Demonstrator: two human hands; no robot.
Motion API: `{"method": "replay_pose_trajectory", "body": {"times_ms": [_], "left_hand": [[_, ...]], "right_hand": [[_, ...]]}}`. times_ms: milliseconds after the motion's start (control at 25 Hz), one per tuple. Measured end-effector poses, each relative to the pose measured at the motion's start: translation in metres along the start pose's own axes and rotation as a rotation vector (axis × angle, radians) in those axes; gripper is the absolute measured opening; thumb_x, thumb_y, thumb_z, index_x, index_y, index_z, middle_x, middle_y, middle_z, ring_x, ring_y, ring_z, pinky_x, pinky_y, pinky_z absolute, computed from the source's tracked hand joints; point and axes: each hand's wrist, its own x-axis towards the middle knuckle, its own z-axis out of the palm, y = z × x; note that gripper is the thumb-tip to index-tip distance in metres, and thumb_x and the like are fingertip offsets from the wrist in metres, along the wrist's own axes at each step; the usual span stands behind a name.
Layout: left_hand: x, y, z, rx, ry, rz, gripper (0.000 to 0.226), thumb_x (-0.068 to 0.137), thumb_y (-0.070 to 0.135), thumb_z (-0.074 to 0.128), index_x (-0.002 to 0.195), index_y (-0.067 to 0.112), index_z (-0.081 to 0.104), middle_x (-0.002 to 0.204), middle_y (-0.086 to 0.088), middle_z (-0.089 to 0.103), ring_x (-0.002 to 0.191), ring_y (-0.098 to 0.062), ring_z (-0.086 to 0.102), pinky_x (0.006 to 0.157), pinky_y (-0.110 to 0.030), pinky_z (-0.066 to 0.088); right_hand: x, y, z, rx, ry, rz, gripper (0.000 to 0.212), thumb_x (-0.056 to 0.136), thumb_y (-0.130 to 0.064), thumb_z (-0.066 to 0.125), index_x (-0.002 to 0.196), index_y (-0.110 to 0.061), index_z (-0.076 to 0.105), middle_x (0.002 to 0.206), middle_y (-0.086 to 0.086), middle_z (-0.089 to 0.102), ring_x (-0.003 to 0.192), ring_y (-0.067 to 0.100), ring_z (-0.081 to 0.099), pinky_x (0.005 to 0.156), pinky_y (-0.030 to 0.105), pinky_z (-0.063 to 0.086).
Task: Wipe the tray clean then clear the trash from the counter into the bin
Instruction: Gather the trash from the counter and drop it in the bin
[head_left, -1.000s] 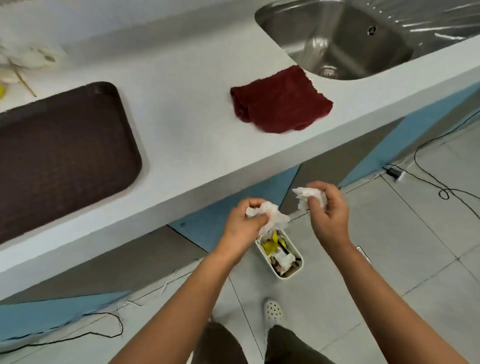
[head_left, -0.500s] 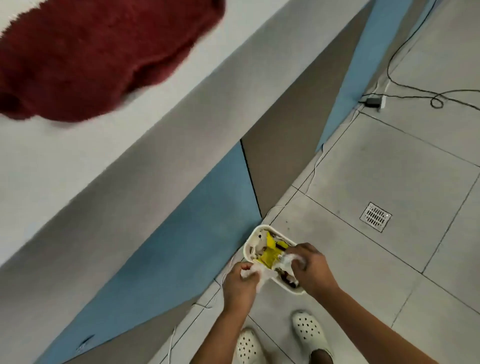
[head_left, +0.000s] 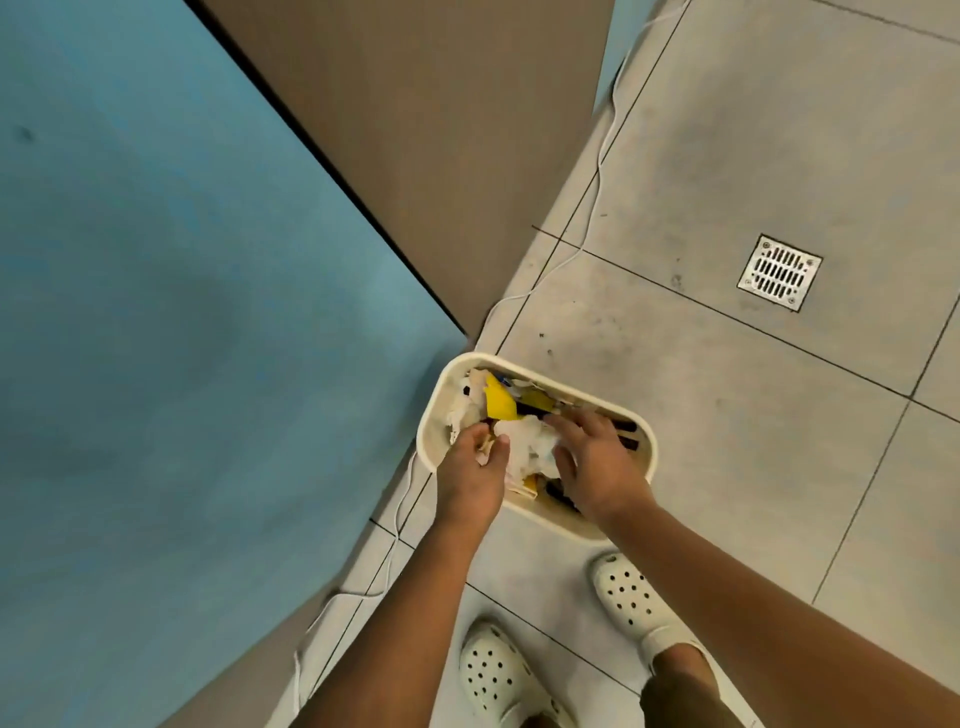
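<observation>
One bin (head_left: 434, 415) stands on the floor (head_left: 727, 415) beside the blue panel (head_left: 156, 312), holding white tissue wads (head_left: 527, 441) and yellow scraps (head_left: 500, 402) (no legible writing). Your left hand (head_left: 470, 478) pinches a small scrap over it; your right hand (head_left: 597, 462) has fingers spread, relaxed. Two clogs (head_left: 631, 603), one drain grate (head_left: 779, 271), one cable (head_left: 597, 171).

Both bare forearms extend downward and forward, converging. Left hand (head_left: 475, 470): palm down, fingers loosely curled, thumb and fingertips near one another; whether they pinch anything cannot be told. Right hand (head_left: 592, 465): just beside the left, palm down, fingers spread and relaxed.
</observation>
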Motion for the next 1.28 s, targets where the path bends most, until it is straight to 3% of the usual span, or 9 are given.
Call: {"method": "replay_pose_trajectory", "body": {"times_ms": [40,120,200,280,480,600,880,1160,1280], "left_hand": [[0.005,-0.007,0.005,0.129,0.031,0.063,0.041,0.096,0.030,0.046,0.136,0.019,0.043,0.144,-0.005,0.041,0.123,-0.019,0.047,0.096,-0.027,0.040],[0.012,-0.018,0.009,0.529,0.013,0.249,0.055,0.098,0.030,0.039,0.148,0.026,0.017,0.158,-0.001,0.004,0.144,-0.024,0.016,0.111,-0.036,0.028],[0.025,-0.026,0.014,0.877,-0.094,0.383,0.067,0.099,0.034,0.035,0.146,0.032,-0.013,0.156,0.000,-0.023,0.145,-0.028,-0.015,0.118,-0.044,0.005],[0.044,-0.028,0.021,1.041,-0.204,0.334,0.073,0.098,0.042,0.032,0.138,0.032,-0.028,0.151,-0.003,-0.033,0.141,-0.031,-0.025,0.116,-0.049,-0.007],[0.085,-0.034,0.048,1.117,-0.417,0.138,0.071,0.095,0.056,0.021,0.143,0.030,-0.025,0.146,0.000,-0.042,0.140,-0.030,-0.028,0.114,-0.055,-0.009],[0.106,-0.042,0.060,1.210,-0.408,0.144,0.071,0.094,0.059,0.019,0.144,0.030,-0.023,0.143,0.000,-0.047,0.137,-0.031,-0.033,0.112,-0.060,-0.011],[0.130,-0.050,0.085,1.259,-0.370,0.116,0.066,0.095,0.057,0.017,0.144,0.033,-0.020,0.143,-0.001,-0.046,0.136,-0.032,-0.034,0.107,-0.065,-0.012],[0.098,-0.026,0.048,1.095,-0.451,0.144,0.090,0.086,0.060,0.044,0.145,0.034,-0.018,0.148,0.003,-0.039,0.141,-0.034,-0.024,0.109,-0.067,0.000],[0.068,-0.016,0.030,0.965,-0.296,0.232,0.085,0.086,0.051,0.052,0.149,0.029,-0.001,0.157,0.004,-0.016,0.145,-0.031,-0.012,0.113,-0.061,0.000]], "right_hand": [[0.002,0.008,0.006,-0.114,-0.035,-0.028,0.049,0.097,-0.025,0.036,0.145,-0.025,0.026,0.156,0.003,0.017,0.143,0.025,0.015,0.115,0.035,0.017],[0.000,0.021,0.012,-0.306,-0.137,-0.089,0.056,0.098,-0.037,0.022,0.148,-0.029,-0.002,0.158,0.001,-0.007,0.145,0.025,-0.010,0.117,0.041,-0.001],[0.000,0.031,0.018,-0.444,-0.234,-0.113,0.062,0.087,-0.050,0.000,0.140,-0.028,-0.024,0.155,0.000,-0.021,0.138,0.024,-0.026,0.115,0.042,-0.010],[0.012,0.037,0.026,-0.502,-0.299,-0.081,0.062,0.092,-0.050,0.005,0.140,-0.027,-0.027,0.154,0.000,-0.024,0.139,0.024,-0.027,0.116,0.044,-0.009],[0.050,0.050,0.049,-0.464,-0.504,0.072,0.064,0.098,-0.041,0.025,0.146,-0.029,-0.016,0.156,0.001,-0.019,0.144,0.024,-0.016,0.118,0.043,0.003],[0.066,0.060,0.068,-0.481,-0.517,0.134,0.062,0.098,-0.039,0.024,0.147,-0.022,-0.010,0.157,0.003,-0.013,0.145,0.022,-0.012,0.118,0.044,0.010],[0.086,0.065,0.092,-0.480,-0.511,0.217,0.064,0.099,-0.037,0.021,0.145,-0.019,-0.020,0.157,0.003,-0.011,0.145,0.027,-0.001,0.118,0.045,0.010],[0.062,0.047,0.051,-0.321,-0.514,0.212,0.092,0.086,-0.036,0.052,0.143,-0.035,-0.020,0.157,-0.003,-0.007,0.144,0.026,0.012,0.113,0.050,0.023],[0.039,0.033,0.029,-0.280,-0.433,0.214,0.083,0.089,-0.029,0.052,0.147,-0.031,-0.008,0.157,0.004,0.003,0.143,0.029,0.015,0.114,0.047,0.024]]}}
